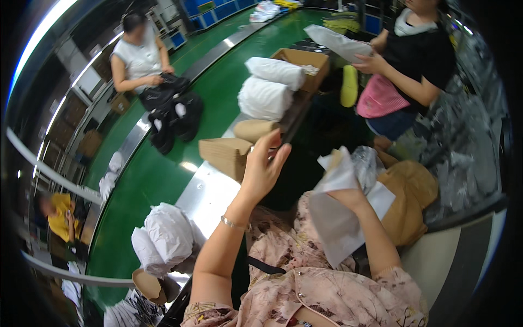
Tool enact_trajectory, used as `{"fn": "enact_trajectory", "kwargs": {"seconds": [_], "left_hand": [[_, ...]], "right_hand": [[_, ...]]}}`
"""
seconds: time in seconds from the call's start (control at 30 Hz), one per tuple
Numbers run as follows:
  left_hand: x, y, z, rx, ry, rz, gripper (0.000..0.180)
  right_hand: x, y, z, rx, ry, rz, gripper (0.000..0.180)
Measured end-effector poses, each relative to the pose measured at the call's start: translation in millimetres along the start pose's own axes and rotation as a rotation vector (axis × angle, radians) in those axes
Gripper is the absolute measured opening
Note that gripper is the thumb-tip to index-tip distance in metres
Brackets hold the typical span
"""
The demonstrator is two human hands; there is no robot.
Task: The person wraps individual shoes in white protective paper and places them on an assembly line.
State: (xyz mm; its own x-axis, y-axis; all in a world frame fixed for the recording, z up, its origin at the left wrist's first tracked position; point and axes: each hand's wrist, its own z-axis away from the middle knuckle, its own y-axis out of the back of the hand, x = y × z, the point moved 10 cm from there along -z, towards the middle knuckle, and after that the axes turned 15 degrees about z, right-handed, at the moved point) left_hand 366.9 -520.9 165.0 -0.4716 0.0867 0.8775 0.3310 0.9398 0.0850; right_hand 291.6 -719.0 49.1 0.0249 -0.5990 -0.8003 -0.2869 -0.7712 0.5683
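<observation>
We are clamping white paper (333,220) in our right hand (347,193), beyond the right edge of the bench (206,188). Our left hand (263,165) is hovering, fingers apart, near a brown paper stack (224,157) on the bench. White wrapped bundles (166,231) are lying by its left edge and far end.

The left forearm (213,270) slants up from the lower edge to a bare left hand (263,170) raised near the edge of the counter (210,191), palm turned inward, fingers loosely bent, thumb apart. The right forearm (377,237) angles up and inward; the right hand (347,197) is bent at the wrist and gripping, its fingertips largely hidden.
</observation>
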Motion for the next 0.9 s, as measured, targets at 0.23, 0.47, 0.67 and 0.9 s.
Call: {"fn": "enact_trajectory", "kwargs": {"seconds": [0.23,0.47,0.67,0.9], "left_hand": [[21.5,-96.6,41.7,-0.363,-0.151,-0.332,0.08],[-87.0,-133.4,108.3,-0.583,0.009,-0.323,0.102],[-200.7,-123.9,168.9,-0.32,0.54,0.237,0.099],[-217.1,-114.6,187.6,-0.146,0.695,0.442,0.08]], "right_hand": [[-35.0,8.1,-3.9,-0.008,0.053,0.672,0.11],[35.3,-44.4,31.6,-0.349,-0.214,0.813,0.103],[76.4,-74.9,52.9,-0.439,-0.362,0.798,0.096],[119.1,-112.6,77.8,-0.735,-0.31,0.659,0.086]]}}
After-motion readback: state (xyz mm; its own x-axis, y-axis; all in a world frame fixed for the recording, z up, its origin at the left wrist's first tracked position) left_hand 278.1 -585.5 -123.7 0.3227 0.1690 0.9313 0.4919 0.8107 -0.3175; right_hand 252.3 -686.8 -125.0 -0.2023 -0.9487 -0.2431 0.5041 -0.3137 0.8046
